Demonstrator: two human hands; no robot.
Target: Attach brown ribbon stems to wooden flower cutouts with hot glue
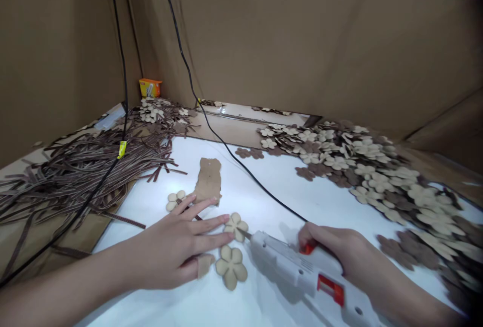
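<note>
My right hand (pixel 345 254) grips a white hot glue gun (pixel 290 261) with red parts, its nozzle touching or just over a cream fabric flower (pixel 236 226). Lying flat with fingers stretched out, my left hand (pixel 181 241) has two fingertips at that flower's left edge. A bandage (pixel 206 265) wraps its thumb. Just below is a second cream flower (pixel 231 266). A third flower (pixel 176 199) lies by the far fingers, and a brown strip partly shows under them. Beyond the fingertips rests a torn piece of brown cardboard (pixel 209 181).
Brown ribbon strips (pixel 94 171) are heaped at left, under a black cable (pixel 123 115) with a yellow tag. Cream and brown flowers (pixel 362 166) pile up along the right. An orange box (pixel 150 87) stands at the back left. Cardboard walls (pixel 302 40) enclose the white work surface (pixel 151 206).
</note>
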